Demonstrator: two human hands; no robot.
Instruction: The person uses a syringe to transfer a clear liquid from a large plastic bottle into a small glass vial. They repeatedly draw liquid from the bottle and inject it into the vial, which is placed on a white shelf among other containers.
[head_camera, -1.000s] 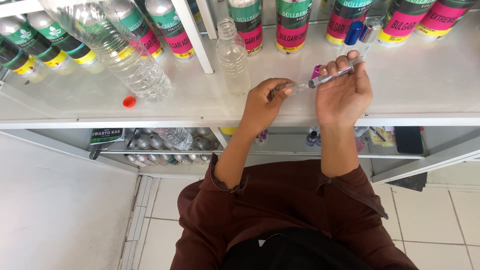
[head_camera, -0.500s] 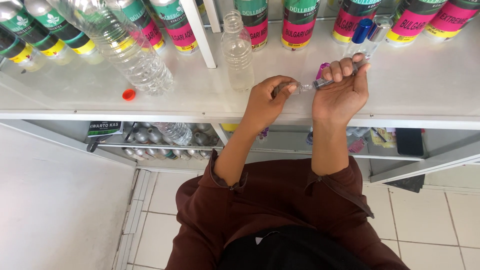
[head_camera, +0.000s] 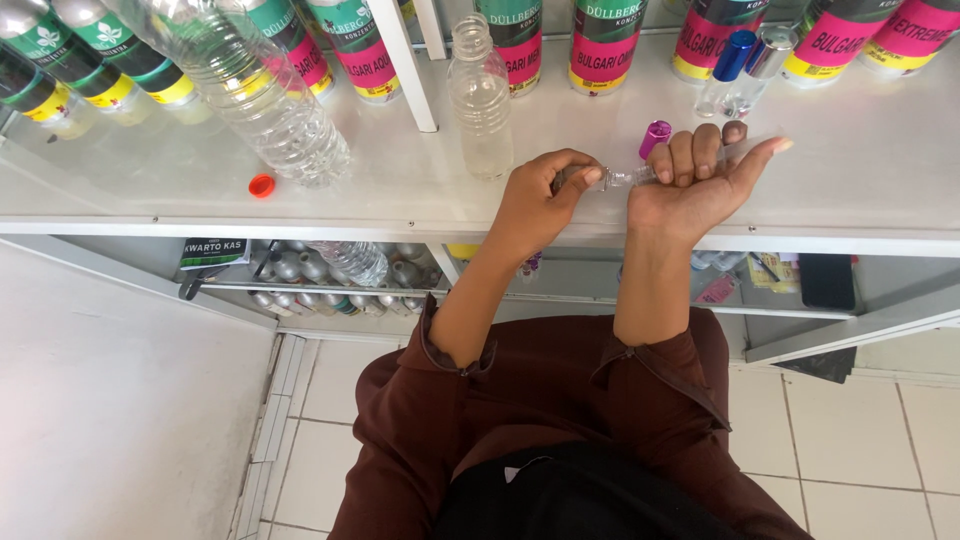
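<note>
My right hand (head_camera: 700, 180) is closed around a thin clear tube (head_camera: 640, 176) held level above the white counter (head_camera: 420, 190). My left hand (head_camera: 540, 195) pinches the tube's left end with thumb and fingertips. A small magenta cap (head_camera: 655, 135) stands on the counter just behind my right hand. Most of the tube is hidden inside my right fist.
An uncapped small clear bottle (head_camera: 480, 95) stands behind my left hand. A large clear water bottle (head_camera: 250, 90) leans at the left, with an orange cap (head_camera: 262, 185) lying near it. Tall labelled bottles line the back. Two small vials (head_camera: 745, 65) stand at the right.
Both hands have dropped slightly toward the counter's front edge. The tube has swung from a raised tilt to nearly level.
</note>
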